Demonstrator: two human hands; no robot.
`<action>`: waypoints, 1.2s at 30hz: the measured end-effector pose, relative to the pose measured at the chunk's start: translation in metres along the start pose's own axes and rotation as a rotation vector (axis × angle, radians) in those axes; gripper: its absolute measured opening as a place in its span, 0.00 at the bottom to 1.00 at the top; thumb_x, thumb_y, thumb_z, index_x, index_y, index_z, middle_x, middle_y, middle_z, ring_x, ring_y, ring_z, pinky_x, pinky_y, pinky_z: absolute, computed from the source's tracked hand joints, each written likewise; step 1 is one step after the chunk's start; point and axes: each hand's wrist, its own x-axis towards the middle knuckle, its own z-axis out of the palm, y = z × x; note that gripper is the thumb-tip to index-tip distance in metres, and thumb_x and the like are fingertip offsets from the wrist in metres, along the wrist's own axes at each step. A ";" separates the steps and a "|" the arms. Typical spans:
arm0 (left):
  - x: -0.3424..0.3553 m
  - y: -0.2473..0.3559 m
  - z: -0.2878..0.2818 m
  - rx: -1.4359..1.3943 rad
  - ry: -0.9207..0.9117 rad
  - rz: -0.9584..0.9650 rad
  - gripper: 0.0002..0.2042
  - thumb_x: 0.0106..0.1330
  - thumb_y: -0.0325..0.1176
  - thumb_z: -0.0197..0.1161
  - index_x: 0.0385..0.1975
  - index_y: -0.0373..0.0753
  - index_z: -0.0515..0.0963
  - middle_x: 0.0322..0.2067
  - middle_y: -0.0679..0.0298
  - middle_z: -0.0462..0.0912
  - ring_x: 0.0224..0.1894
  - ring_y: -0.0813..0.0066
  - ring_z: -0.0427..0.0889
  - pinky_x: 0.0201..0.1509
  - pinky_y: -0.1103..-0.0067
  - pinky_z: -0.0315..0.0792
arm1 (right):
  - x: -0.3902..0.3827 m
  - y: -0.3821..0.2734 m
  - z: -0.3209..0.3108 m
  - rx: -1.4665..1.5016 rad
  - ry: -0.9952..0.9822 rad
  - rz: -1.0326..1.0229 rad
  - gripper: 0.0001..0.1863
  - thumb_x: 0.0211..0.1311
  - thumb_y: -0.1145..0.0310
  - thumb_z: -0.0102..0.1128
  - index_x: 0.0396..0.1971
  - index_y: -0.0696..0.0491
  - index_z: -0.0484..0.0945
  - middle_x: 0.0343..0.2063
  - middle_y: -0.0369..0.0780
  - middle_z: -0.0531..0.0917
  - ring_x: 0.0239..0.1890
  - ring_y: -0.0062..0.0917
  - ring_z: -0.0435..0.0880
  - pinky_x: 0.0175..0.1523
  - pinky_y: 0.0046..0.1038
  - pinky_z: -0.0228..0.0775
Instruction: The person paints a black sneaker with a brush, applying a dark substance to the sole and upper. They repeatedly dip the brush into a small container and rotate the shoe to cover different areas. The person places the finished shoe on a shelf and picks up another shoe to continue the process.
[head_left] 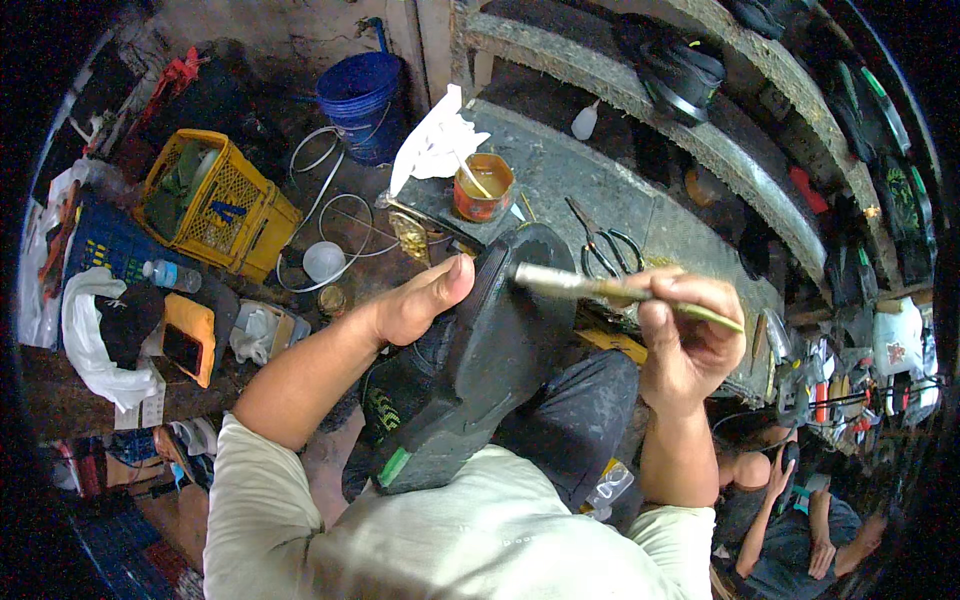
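My left hand [435, 295] grips a black shoe [475, 370] from its left side, thumb up beside the toe; the sole faces up and right, and a green patch shows at the heel. In my right hand [690, 340] is a brush [618, 294] with a pale green handle, pinched between fingers and thumb; its blurred head lies over the sole's edge near the toe. Just beyond the shoe are an orange pot [483, 204] of yellowish liquid with a stick in it, and black-handled scissors [613, 250].
A blue bucket [358, 95], yellow crate [240, 230], white cable and crumpled white paper [430, 150] lie ahead and left. An orange-cased device [200, 340] is at left. Shelves [700, 150] with shoes curve along the right. Another person [800, 540] sits at lower right.
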 end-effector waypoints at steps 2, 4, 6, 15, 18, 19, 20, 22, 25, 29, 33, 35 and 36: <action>-0.001 0.002 0.000 0.040 -0.037 -0.032 0.54 0.63 0.80 0.44 0.72 0.31 0.61 0.67 0.53 0.73 0.68 0.60 0.73 0.72 0.63 0.67 | 0.001 0.001 0.002 -0.029 0.089 0.033 0.12 0.61 0.84 0.68 0.44 0.61 0.80 0.38 0.48 0.87 0.38 0.38 0.91 0.43 0.34 0.84; -0.002 0.005 0.000 0.057 -0.005 0.020 0.41 0.75 0.69 0.39 0.65 0.32 0.67 0.60 0.60 0.74 0.62 0.71 0.71 0.69 0.72 0.64 | 0.001 0.001 0.003 0.055 0.005 -0.049 0.12 0.62 0.84 0.68 0.44 0.60 0.80 0.37 0.47 0.87 0.39 0.37 0.90 0.44 0.33 0.83; -0.003 0.006 0.001 0.088 0.037 0.030 0.40 0.76 0.68 0.38 0.64 0.31 0.68 0.59 0.60 0.75 0.62 0.71 0.71 0.69 0.72 0.65 | 0.001 0.001 0.003 0.085 -0.039 -0.078 0.11 0.62 0.83 0.68 0.44 0.60 0.80 0.36 0.47 0.87 0.39 0.36 0.90 0.44 0.33 0.83; 0.009 -0.015 -0.010 0.070 0.075 0.056 0.33 0.84 0.56 0.35 0.61 0.26 0.67 0.59 0.62 0.71 0.65 0.76 0.64 0.74 0.77 0.55 | -0.002 0.006 0.001 0.113 -0.082 -0.020 0.12 0.64 0.82 0.68 0.46 0.61 0.79 0.39 0.46 0.87 0.43 0.35 0.90 0.47 0.34 0.83; 0.016 -0.020 -0.014 0.010 0.071 0.045 0.35 0.83 0.57 0.34 0.64 0.25 0.64 0.63 0.59 0.69 0.68 0.72 0.63 0.76 0.75 0.54 | -0.002 0.008 -0.001 0.123 -0.089 -0.043 0.12 0.64 0.81 0.68 0.45 0.61 0.80 0.38 0.45 0.87 0.43 0.36 0.90 0.46 0.34 0.83; 0.018 -0.020 -0.014 0.008 0.066 0.033 0.37 0.81 0.59 0.34 0.66 0.25 0.63 0.65 0.58 0.69 0.69 0.69 0.64 0.77 0.73 0.55 | -0.002 0.009 -0.002 0.110 -0.071 -0.021 0.11 0.64 0.81 0.69 0.45 0.61 0.80 0.38 0.45 0.87 0.43 0.36 0.90 0.46 0.35 0.83; 0.020 -0.019 -0.015 0.049 0.060 0.014 0.40 0.78 0.64 0.35 0.69 0.28 0.62 0.67 0.55 0.69 0.70 0.65 0.66 0.77 0.69 0.57 | -0.003 0.008 -0.001 0.091 0.032 0.042 0.11 0.64 0.80 0.69 0.45 0.60 0.80 0.38 0.45 0.86 0.41 0.35 0.90 0.47 0.34 0.83; 0.021 -0.017 -0.015 0.105 0.048 -0.006 0.46 0.73 0.72 0.35 0.72 0.31 0.60 0.69 0.52 0.68 0.71 0.59 0.68 0.77 0.63 0.60 | -0.004 0.008 -0.001 0.018 0.070 0.103 0.10 0.65 0.80 0.68 0.45 0.60 0.81 0.40 0.45 0.86 0.43 0.35 0.90 0.49 0.33 0.83; 0.020 -0.013 -0.014 0.051 0.005 0.059 0.49 0.71 0.75 0.34 0.74 0.32 0.59 0.70 0.51 0.68 0.72 0.57 0.69 0.77 0.62 0.61 | -0.006 0.006 0.001 0.067 0.053 0.107 0.11 0.65 0.81 0.68 0.46 0.60 0.80 0.39 0.45 0.87 0.44 0.37 0.90 0.49 0.33 0.83; 0.021 -0.016 -0.016 0.068 0.106 -0.026 0.45 0.75 0.69 0.32 0.74 0.29 0.56 0.72 0.53 0.64 0.74 0.63 0.63 0.79 0.66 0.55 | -0.005 0.006 0.005 0.100 -0.041 0.015 0.11 0.63 0.83 0.68 0.45 0.61 0.79 0.37 0.46 0.88 0.43 0.39 0.90 0.48 0.35 0.83; 0.026 -0.024 -0.020 0.064 0.114 -0.004 0.44 0.75 0.69 0.31 0.74 0.31 0.57 0.71 0.54 0.66 0.73 0.64 0.64 0.78 0.67 0.57 | -0.005 0.006 0.008 0.105 -0.082 -0.053 0.10 0.63 0.84 0.67 0.42 0.62 0.80 0.37 0.49 0.88 0.40 0.41 0.91 0.45 0.36 0.84; 0.028 -0.025 -0.020 0.066 0.110 0.002 0.48 0.71 0.75 0.32 0.73 0.36 0.61 0.69 0.53 0.71 0.70 0.60 0.71 0.75 0.64 0.65 | -0.006 0.006 0.009 0.073 -0.106 -0.081 0.10 0.61 0.82 0.69 0.41 0.60 0.81 0.36 0.48 0.89 0.37 0.38 0.91 0.43 0.35 0.82; 0.028 -0.024 -0.020 0.044 0.099 0.015 0.48 0.71 0.75 0.32 0.73 0.36 0.62 0.68 0.53 0.71 0.70 0.60 0.72 0.75 0.64 0.65 | -0.006 0.006 0.009 0.066 -0.143 -0.101 0.10 0.61 0.82 0.70 0.41 0.60 0.81 0.35 0.48 0.89 0.37 0.37 0.91 0.42 0.34 0.82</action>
